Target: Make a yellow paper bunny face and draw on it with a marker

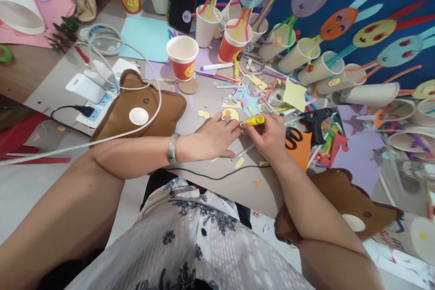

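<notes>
My right hand [270, 138] grips a yellow marker [255, 120], its tip end pointing left toward my other hand. My left hand [217, 136] lies flat on the table, fingers stretched out, with a bangle on its wrist. Under and just beyond its fingertips is a pale yellow paper piece [233, 114] with an orange circle on it. Small yellow paper discs [203, 113] lie to the left of it. Between my hands rests a clear glue stick [242, 152]. Black-handled scissors [293, 137] and a black glue gun [316, 126] are right of my right hand.
A red and white paper cup [182, 59] stands beyond my left hand, near a pile of paper scraps [246, 95]. Cups with paper faces line the back. A power strip [97, 106] with cables is at left. Brown cushions [152, 111] lie under both forearms.
</notes>
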`<state>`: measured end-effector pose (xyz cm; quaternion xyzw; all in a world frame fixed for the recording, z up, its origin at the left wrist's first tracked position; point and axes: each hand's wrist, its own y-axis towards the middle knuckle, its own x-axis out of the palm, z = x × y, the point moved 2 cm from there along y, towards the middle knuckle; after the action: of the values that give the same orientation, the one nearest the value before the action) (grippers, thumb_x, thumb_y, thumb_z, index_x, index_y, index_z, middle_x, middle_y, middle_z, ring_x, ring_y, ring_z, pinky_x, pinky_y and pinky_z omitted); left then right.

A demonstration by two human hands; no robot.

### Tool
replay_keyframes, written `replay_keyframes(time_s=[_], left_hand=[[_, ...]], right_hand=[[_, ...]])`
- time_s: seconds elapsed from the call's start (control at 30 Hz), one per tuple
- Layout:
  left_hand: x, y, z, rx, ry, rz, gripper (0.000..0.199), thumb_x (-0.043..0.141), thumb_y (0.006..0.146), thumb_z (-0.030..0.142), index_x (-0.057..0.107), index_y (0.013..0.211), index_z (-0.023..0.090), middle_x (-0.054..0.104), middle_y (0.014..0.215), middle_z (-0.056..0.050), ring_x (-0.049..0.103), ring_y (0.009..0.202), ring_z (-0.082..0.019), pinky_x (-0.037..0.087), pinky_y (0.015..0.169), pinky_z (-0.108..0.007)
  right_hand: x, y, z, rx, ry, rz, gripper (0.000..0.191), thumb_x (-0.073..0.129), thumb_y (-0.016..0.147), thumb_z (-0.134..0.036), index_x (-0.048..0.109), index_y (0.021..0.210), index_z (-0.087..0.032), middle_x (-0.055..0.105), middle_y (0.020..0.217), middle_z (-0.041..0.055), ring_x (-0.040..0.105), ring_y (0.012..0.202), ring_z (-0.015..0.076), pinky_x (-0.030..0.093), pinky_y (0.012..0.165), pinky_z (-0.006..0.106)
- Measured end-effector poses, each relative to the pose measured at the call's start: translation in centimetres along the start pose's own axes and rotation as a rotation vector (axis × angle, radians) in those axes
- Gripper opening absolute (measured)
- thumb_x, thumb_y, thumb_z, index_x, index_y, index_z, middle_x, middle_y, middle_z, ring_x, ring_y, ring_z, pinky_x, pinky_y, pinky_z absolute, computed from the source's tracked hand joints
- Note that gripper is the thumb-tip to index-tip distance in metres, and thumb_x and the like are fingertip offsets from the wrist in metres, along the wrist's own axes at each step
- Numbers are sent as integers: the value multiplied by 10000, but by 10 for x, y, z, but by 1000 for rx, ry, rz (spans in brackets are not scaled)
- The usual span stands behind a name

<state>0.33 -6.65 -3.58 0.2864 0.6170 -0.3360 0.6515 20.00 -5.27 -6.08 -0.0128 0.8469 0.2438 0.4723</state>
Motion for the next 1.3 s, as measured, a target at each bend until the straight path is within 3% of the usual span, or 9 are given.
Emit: replay_keyframes(time_s=[0.23, 0.47, 0.77, 1.0, 1.13, 1.3], left_hand=[[4, 1, 0, -3, 19, 9, 753, 662, 916, 633, 557, 1430, 93, 644, 1313, -204, 506, 1277, -375, 283, 1008, -420], [4, 0, 0, -2, 23, -2, 765, 655, 915, 643, 548, 1443, 99, 651, 1304, -195, 521, 1235, -357, 276, 1011, -418], [8, -1, -1, 21, 7, 51, 702, 653, 914, 648, 612, 1346, 97, 656, 1279, -186, 534, 1191, -338, 267, 1021, -414], [1, 1, 0, -5, -19, -43, 735, 664, 914, 643, 604, 1392, 87, 630, 1334, -202, 513, 1257, -370, 265, 1030, -427], [0, 2, 1, -8, -11, -41, 780, 659, 906, 671, 594, 1408, 79, 632, 1327, -209, 514, 1256, -374, 265, 1023, -433], [0, 1, 0, -3, -2, -32, 764, 659, 900, 680, 605, 1386, 93, 643, 1307, -205, 520, 1241, -369, 269, 1003, -427]], right_hand=[[1, 0, 2, -35, -69, -12, 303, 596, 984, -501, 534, 822, -252, 583, 684, -1, 526, 652, 216, 428, 811, 426], [-10, 2, 8, 28, -20, 55, 225, 591, 980, -476, 628, 997, -255, 718, 904, 92, 644, 863, 301, 482, 860, 485], [-3, 7, 1, -101, 63, -147, 197, 551, 1006, -428, 647, 971, -260, 739, 930, 66, 663, 866, 278, 473, 888, 473], [2, 5, -4, -187, -77, -178, 245, 515, 1033, -449, 649, 990, -247, 739, 883, 62, 663, 817, 261, 422, 871, 462], [3, 3, -5, -183, -109, -157, 255, 499, 1039, -451, 648, 995, -249, 737, 891, 61, 662, 829, 256, 411, 874, 460], [-9, 3, 2, -84, -29, 9, 225, 545, 1006, -463, 637, 1028, -259, 740, 956, 81, 665, 891, 281, 456, 889, 476]])
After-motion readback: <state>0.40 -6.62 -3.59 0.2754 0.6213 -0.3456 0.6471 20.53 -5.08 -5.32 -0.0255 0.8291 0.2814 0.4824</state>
